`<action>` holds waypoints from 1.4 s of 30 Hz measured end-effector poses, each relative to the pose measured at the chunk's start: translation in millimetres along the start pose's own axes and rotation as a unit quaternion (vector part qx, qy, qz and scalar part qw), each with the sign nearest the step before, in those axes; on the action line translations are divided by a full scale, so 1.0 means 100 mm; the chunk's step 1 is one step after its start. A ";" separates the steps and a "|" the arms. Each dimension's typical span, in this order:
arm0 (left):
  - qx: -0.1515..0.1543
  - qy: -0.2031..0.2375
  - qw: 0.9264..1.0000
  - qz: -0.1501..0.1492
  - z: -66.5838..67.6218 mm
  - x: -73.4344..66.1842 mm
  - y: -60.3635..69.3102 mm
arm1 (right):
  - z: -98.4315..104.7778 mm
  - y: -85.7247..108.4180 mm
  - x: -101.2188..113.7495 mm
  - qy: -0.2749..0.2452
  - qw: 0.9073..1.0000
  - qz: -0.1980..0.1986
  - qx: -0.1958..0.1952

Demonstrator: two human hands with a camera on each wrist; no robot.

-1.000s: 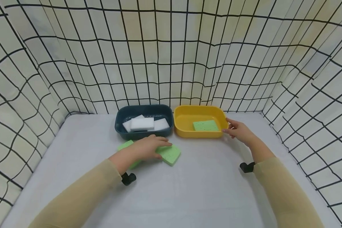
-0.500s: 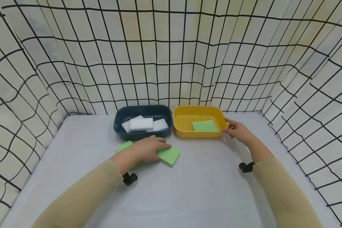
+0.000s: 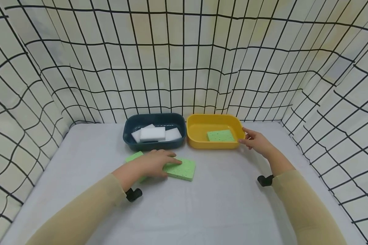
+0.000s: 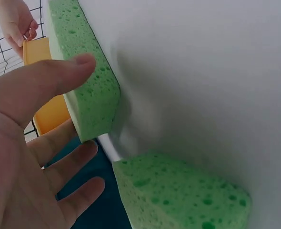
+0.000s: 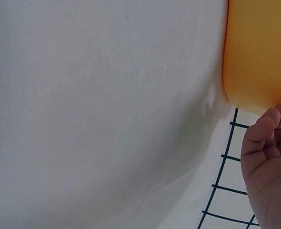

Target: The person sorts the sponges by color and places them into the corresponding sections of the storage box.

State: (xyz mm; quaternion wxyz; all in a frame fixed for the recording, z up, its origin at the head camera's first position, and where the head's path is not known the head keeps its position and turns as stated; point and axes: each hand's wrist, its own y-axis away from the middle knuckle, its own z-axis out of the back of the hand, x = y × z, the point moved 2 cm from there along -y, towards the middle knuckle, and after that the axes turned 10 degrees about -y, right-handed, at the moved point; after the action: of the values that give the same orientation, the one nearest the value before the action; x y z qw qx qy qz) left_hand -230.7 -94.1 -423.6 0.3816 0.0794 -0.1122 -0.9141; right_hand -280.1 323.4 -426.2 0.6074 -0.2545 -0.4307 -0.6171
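Observation:
In the head view my left hand [image 3: 154, 165] straddles the end of a green sponge [image 3: 184, 170] on the table. Its thumb lies along the near side and its index finger reaches over the top; both show around the sponge [image 4: 85, 71] in the left wrist view. A second green sponge [image 3: 135, 156] lies partly hidden beneath this hand. At the right end of the yellow tray [image 3: 213, 145], my right hand [image 3: 259, 142] pinches the rim between thumb and fingers. Another green sponge [image 3: 220, 135] lies inside that tray.
A dark blue tray [image 3: 141, 146] stands beside the yellow one, holding several white sponges [image 3: 152, 134]. Black grid netting [image 3: 184, 68] over pale cloth walls in the back and both sides of the white table [image 3: 202, 211].
The green sponge at my left hand has turned, so its long near edge now runs nearly straight across. My left hand has shifted slightly left and nearer. My right hand stays on the yellow tray.

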 end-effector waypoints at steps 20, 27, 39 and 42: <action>-0.003 0.060 0.998 0.022 0.02 0.09 0.08 | 0.02 -0.01 -0.02 0.009 1.000 -0.001 0.002; -0.019 0.058 0.998 0.016 0.01 0.11 0.09 | 0.02 -0.02 -0.02 0.004 1.000 0.000 0.003; -0.071 0.076 0.994 0.020 0.15 0.15 0.17 | 0.02 -0.02 -0.02 0.011 1.000 -0.004 0.001; -0.087 0.084 0.992 0.025 0.22 0.15 0.15 | 0.02 -0.02 -0.02 0.009 1.000 -0.006 0.001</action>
State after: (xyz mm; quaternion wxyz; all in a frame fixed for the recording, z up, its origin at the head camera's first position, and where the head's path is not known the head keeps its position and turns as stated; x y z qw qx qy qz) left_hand -236.5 -111.7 -399.2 0.4180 0.1197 -0.0016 -0.9005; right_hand -282.3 326.1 -427.2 0.6079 -0.2458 -0.4270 -0.6226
